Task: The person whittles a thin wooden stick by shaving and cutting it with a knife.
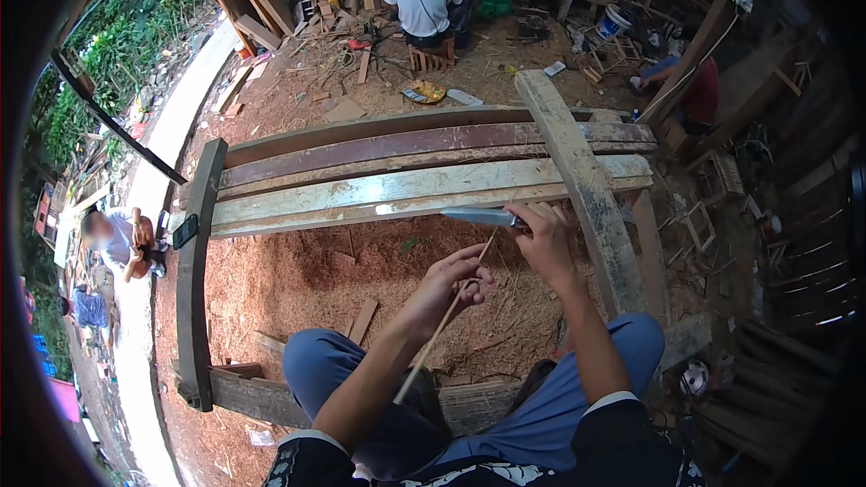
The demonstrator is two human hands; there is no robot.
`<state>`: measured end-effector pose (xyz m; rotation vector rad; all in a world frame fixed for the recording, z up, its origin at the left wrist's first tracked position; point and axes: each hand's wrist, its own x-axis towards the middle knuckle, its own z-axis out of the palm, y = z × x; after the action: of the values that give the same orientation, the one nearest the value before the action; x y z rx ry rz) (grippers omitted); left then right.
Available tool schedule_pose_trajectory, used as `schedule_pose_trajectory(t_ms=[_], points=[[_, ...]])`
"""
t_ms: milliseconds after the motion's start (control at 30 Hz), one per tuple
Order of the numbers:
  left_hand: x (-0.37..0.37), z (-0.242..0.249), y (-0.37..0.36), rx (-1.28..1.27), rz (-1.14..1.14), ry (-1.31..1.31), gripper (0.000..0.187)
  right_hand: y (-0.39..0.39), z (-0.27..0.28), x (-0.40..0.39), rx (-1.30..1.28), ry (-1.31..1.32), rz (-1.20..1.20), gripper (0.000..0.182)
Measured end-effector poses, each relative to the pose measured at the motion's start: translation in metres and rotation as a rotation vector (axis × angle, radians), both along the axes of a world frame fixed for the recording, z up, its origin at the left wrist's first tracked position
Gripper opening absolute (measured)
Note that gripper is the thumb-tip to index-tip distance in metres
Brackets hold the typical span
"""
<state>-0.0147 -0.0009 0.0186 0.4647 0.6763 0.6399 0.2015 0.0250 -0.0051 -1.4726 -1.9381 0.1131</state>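
Observation:
A thin, pale wooden stick runs slantwise between the fingers of my left hand, its lower end over my lap. My right hand is closed around the handle of a knife. The blade points left, and the upper end of the stick comes up right at it, near the handle. Both hands are above my knees, just in front of the near plank of a wooden bench.
Crossbeams lie at both ends of the bench, with a phone on the left one. Shavings cover the ground. A person in a white shirt sits ahead; others are at the left and far right.

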Motion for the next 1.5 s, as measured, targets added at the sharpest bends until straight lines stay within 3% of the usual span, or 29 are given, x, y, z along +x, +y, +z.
schedule_pose_trajectory(t_ms=[200, 333, 400, 500, 600, 800, 1000, 1200, 1500], points=[[0.001, -0.003, 0.006, 0.008, 0.034, 0.063, 0.042, -0.008, -0.009, 0.001, -0.129, -0.068, 0.021, 0.033], [0.002, 0.009, 0.01, -0.035, 0.108, 0.059, 0.037, -0.014, -0.007, -0.002, -0.156, 0.017, 0.04, 0.033], [0.0, -0.008, 0.014, 0.087, 0.154, 0.14, 0.036, -0.018, -0.009, -0.005, -0.14, 0.086, 0.052, 0.034], [0.004, -0.022, 0.018, 0.421, 0.242, 0.372, 0.035, -0.023, -0.012, -0.018, -0.342, 0.534, 0.122, 0.022], [0.016, -0.025, 0.012, 0.522, 0.229, 0.492, 0.033, -0.035, 0.004, -0.026, -0.519, 0.631, 0.097, 0.012], [0.027, -0.027, 0.008, 0.616, 0.3, 0.45, 0.028, -0.04, -0.019, -0.034, -0.534, 0.908, 0.161, 0.022], [0.027, -0.029, 0.009, 0.658, 0.351, 0.478, 0.026, -0.043, -0.016, -0.035, -0.599, 0.953, 0.121, 0.019], [0.024, -0.033, 0.011, 0.636, 0.381, 0.505, 0.025, -0.044, -0.006, -0.036, -0.646, 0.879, 0.096, 0.027], [0.021, -0.031, 0.012, 0.632, 0.431, 0.455, 0.025, -0.04, -0.007, -0.039, -0.507, 0.859, 0.006, 0.035]])
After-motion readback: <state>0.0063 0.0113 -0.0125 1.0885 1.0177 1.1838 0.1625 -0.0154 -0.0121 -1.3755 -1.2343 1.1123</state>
